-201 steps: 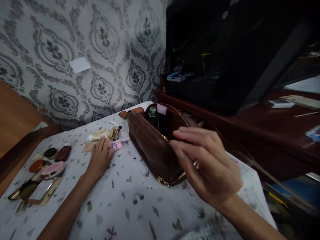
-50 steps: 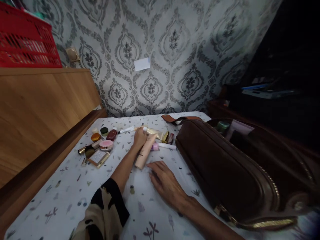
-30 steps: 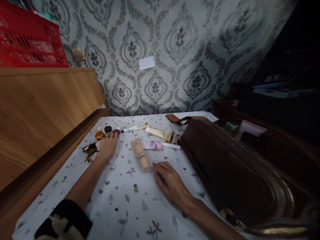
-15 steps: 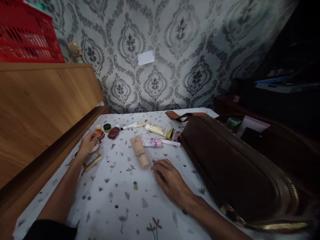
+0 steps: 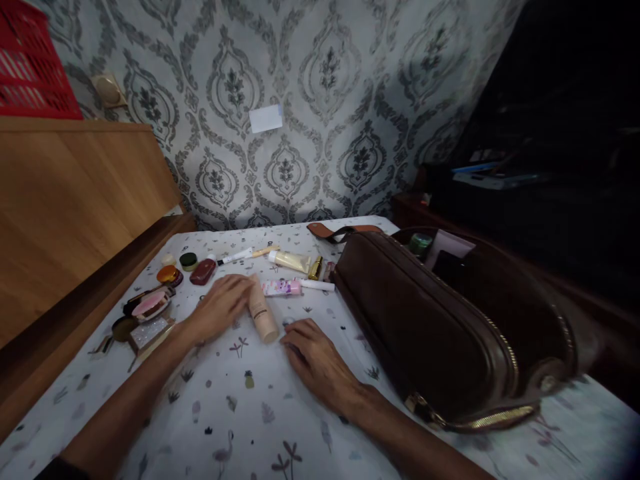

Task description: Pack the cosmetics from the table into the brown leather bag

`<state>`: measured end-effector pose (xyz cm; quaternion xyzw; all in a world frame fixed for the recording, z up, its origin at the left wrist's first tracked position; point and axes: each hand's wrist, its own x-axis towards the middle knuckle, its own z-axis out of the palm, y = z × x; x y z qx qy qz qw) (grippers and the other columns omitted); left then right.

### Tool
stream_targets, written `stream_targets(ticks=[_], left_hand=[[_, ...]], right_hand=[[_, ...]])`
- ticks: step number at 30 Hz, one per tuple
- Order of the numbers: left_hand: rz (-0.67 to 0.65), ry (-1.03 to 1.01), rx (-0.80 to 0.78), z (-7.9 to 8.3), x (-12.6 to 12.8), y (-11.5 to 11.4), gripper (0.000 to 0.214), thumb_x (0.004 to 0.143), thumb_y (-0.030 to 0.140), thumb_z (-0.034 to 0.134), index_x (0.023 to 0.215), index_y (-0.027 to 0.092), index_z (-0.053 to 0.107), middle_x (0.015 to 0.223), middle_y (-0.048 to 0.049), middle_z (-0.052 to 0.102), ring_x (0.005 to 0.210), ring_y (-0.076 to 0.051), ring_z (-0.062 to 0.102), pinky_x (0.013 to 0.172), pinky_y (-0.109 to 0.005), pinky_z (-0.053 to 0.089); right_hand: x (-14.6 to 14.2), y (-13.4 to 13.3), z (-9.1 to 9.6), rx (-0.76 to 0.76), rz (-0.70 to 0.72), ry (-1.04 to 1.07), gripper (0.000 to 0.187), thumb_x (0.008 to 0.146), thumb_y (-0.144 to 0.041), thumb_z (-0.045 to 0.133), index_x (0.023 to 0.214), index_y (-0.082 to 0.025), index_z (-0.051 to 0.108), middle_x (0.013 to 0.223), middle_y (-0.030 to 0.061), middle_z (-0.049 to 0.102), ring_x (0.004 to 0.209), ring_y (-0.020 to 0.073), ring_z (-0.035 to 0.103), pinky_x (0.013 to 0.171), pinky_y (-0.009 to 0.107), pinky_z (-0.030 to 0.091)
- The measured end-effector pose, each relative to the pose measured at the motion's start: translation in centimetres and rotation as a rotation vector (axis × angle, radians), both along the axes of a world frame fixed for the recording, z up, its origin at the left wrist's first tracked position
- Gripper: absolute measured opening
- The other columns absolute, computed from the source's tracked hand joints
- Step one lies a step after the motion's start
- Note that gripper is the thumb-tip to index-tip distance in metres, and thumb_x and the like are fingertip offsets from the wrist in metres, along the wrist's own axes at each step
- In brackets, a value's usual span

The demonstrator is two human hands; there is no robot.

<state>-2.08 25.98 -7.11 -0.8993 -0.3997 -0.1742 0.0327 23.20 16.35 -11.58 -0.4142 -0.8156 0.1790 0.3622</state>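
My left hand (image 5: 220, 308) lies flat on the patterned cloth (image 5: 260, 413) with its fingers stretched out, fingertips touching a beige tube (image 5: 262, 317). My right hand (image 5: 313, 357) rests palm down just below the tube's near end, fingers loosely spread and holding nothing. A large brown zip bag (image 5: 440, 327) stands open to the right, with a green-capped bottle (image 5: 419, 244) inside. A pink tube (image 5: 281, 287) and a cream tube (image 5: 293, 261) lie beyond the beige one.
Several compacts and small pots (image 5: 155, 303) lie in a group at the left, near a wooden ledge (image 5: 65, 313). A wooden cabinet (image 5: 65, 200) with a red crate (image 5: 30, 67) stands left. Dark furniture (image 5: 550, 167) fills the right behind the bag.
My left hand has come back from the compacts at the left to the beige tube. The right hand has stayed where it was; the view has shifted a little to the right.
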Motion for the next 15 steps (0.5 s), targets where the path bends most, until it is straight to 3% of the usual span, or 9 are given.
stream_targets(ticks=[5,9,12,15], left_hand=[[-0.209,-0.023,-0.049,0.5,8.9,1.6,0.036,0.101,0.027,0.043,0.134,0.024,0.057,0.142,-0.0114,0.055,0.135,-0.026,0.047,0.113,-0.045,0.041],[-0.225,0.179,-0.116,0.8,14.8,4.0,0.052,0.091,0.028,0.06,0.142,0.024,0.049,0.157,-0.0147,0.039,0.148,-0.034,0.03,0.118,-0.055,0.032],[-0.182,0.247,-0.176,0.6,17.3,5.7,0.064,0.089,0.039,0.064,0.147,0.022,0.042,0.16,-0.0163,0.035,0.15,-0.037,0.027,0.117,-0.059,0.031],[-0.155,0.241,-0.172,0.4,17.8,7.0,0.059,0.091,0.046,0.061,0.144,0.024,0.046,0.156,-0.0154,0.042,0.147,-0.038,0.032,0.114,-0.062,0.032]], right_hand=[[0.0,0.1,0.1,-0.016,0.01,-0.011,0.019,0.088,-0.002,0.057,0.091,-0.016,0.069,0.101,0.009,0.068,0.102,0.0243,0.059,0.092,0.04,0.054],[0.0,0.0,0.2,-0.023,0.002,-0.01,0.019,0.089,-0.003,0.057,0.091,-0.017,0.069,0.1,0.0082,0.068,0.102,0.0237,0.059,0.092,0.038,0.054],[0.0,0.0,0.2,-0.03,0.003,-0.013,0.019,0.089,-0.003,0.057,0.09,-0.017,0.069,0.099,0.0078,0.068,0.103,0.0236,0.059,0.092,0.036,0.054],[0.0,0.0,0.2,-0.033,0.008,-0.016,0.019,0.089,-0.003,0.056,0.09,-0.017,0.07,0.1,0.0082,0.068,0.104,0.0238,0.059,0.093,0.036,0.053]])
